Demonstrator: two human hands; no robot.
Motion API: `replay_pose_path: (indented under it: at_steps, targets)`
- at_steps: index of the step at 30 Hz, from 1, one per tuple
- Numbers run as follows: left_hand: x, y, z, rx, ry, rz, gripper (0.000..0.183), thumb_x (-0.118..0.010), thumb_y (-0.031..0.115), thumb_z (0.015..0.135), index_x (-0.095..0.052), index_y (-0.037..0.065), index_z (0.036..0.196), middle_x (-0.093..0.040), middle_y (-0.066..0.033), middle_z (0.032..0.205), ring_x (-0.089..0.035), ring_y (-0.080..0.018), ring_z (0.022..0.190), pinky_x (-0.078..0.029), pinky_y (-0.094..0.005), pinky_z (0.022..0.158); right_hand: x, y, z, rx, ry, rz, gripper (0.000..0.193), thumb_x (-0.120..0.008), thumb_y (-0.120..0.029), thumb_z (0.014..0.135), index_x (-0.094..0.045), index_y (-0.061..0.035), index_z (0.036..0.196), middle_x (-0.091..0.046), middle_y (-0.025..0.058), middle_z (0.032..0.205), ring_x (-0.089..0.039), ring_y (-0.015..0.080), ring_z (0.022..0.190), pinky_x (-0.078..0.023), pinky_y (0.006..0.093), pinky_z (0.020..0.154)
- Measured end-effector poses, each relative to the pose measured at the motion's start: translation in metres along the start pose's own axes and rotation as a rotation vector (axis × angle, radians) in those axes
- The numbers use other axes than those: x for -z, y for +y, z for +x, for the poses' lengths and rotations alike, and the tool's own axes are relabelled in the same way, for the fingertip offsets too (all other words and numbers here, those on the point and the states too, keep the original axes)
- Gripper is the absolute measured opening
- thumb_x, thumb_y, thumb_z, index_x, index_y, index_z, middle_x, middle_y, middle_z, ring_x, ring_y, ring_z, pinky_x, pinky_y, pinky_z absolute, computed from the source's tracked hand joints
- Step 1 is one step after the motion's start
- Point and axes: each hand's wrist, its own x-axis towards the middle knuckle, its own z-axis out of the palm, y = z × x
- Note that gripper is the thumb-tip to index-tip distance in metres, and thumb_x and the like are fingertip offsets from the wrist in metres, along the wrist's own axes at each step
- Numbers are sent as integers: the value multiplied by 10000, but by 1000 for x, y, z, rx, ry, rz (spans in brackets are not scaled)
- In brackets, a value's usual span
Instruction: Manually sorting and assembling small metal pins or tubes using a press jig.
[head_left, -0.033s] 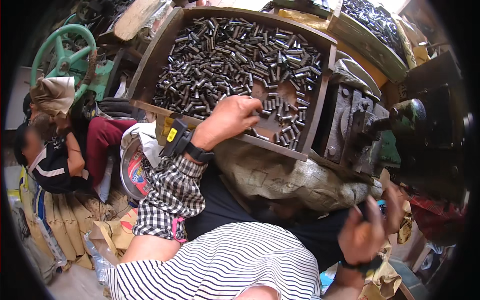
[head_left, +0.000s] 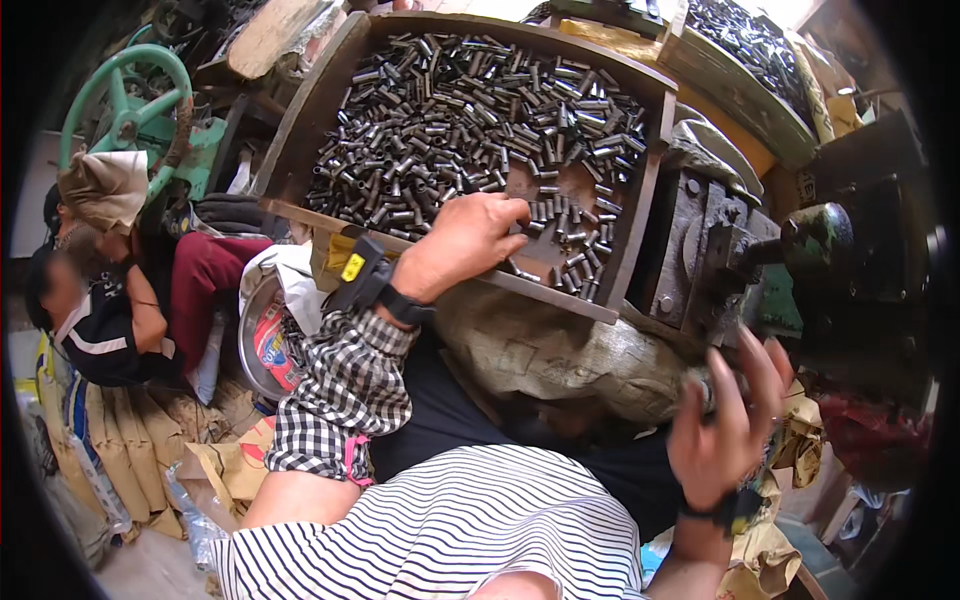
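A wooden tray [head_left: 640, 215] full of short dark metal tubes [head_left: 430, 130] lies ahead of me, its near right part thinly covered. My left hand [head_left: 472, 232] reaches over the near edge, fingers curled down among the tubes. Whatever its fingertips grip is hidden. At the right, my right hand [head_left: 722, 430] is raised palm up with its fingers apart and slightly blurred, holding nothing that I can see. It is below a dark, greasy machine [head_left: 715, 250] with a thick rod and a rounded head [head_left: 818, 235].
A second tray of metal parts [head_left: 745, 50] stands at the far right. A green handwheel [head_left: 125, 120] is at the left, near a seated person [head_left: 110, 320]. A round metal basin [head_left: 255, 340] sits beside my left sleeve. Stacked brown sacks [head_left: 130, 440] lie lower left. A stained cloth [head_left: 560, 350] hangs below the tray.
My right hand has moved a little left, away from the machine's underside, and its fingers have turned upward. My left hand has shifted very slightly right over the tubes.
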Motion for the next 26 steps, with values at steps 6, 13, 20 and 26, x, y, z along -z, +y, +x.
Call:
replay_pose_path:
  at_steps: [6, 13, 20, 26]
  targets:
    - [-8, 7, 10, -22, -86, 219, 243, -717, 225, 710, -559, 56, 784, -589, -99, 772, -619, -300, 760, -494, -415, 647, -151, 39, 64, 130, -129, 69, 122, -587, -17, 715, -570, -36, 834, -575, 124, 826, -575, 290, 779, -472, 384, 684]
    - [-20, 0, 10, -9, -98, 212, 169, -674, 170, 725, -568, 49, 778, -611, -121, 788, -627, -307, 766, -501, -422, 658, -200, 42, 86, 197, -349, -474, 75, -569, -91, 729, -592, -73, 798, -599, 79, 773, -586, 205, 825, -416, 329, 711]
    - [-23, 0, 13, -72, -27, 165, 147, -626, 131, 713, -530, 24, 744, -593, -152, 726, -615, -328, 744, -499, -417, 652, -202, 44, 89, 231, -369, -367, 58, -563, -75, 756, -555, -71, 814, -621, 73, 737, -615, 221, 789, -420, 349, 726]
    - [-15, 21, 20, 129, 38, -78, 233, -676, 172, 688, -525, 10, 762, -614, -174, 752, -615, -355, 752, -505, -411, 659, -169, 44, 67, -267, -329, 487, 354, -673, -158, 717, -591, -97, 1056, -627, 129, 864, -619, 306, 853, -453, 379, 825]
